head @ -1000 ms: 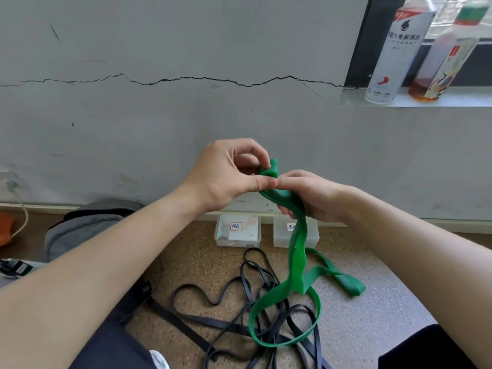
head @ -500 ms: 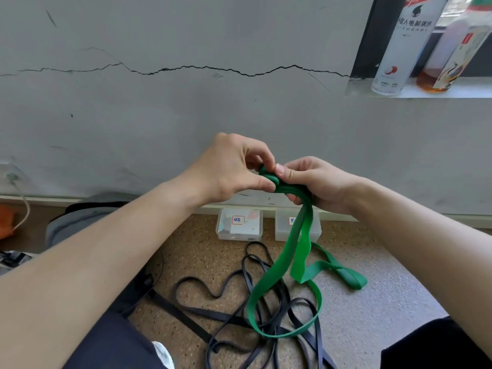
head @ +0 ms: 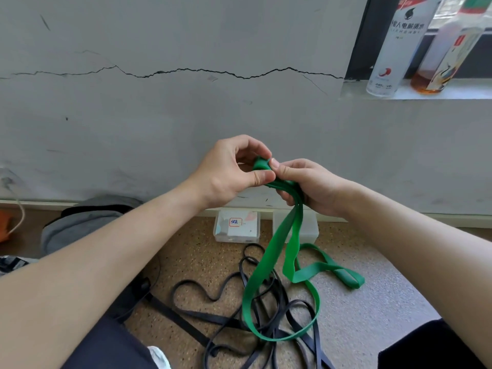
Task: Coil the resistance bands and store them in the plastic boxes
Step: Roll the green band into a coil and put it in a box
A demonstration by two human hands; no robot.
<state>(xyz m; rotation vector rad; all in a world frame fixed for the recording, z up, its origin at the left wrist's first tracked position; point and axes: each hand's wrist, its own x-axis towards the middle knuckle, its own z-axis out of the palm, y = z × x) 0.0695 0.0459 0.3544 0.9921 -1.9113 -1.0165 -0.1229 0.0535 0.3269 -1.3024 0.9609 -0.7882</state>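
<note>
While the green resistance band (head: 269, 265) is being held up in front of the wall (head: 159, 115), its top end is being pinched by the left hand (head: 229, 171), with thumb and curled fingers closed round a small rolled wad of it. Right beside that, the right hand (head: 311, 187) is being kept curled round the two strands just below the wad, its thumb tip pressed against the roll. From there the band is being let hang to the floor (head: 359, 315), its loose loops draped across a tangle of black bands (head: 213, 318). At the foot of the wall two clear plastic boxes are being seen side by side. The left box (head: 237, 227) is being marked by a red-bordered sticker with blue handwriting, too small to be read. The right box (head: 310, 230) is being partly covered by the green strands. Up on the window ledge (head: 452, 95), a white bottle (head: 394, 49) printed with Chinese characters and a bottle of amber liquid (head: 447, 54) are being shown standing close together.
</note>
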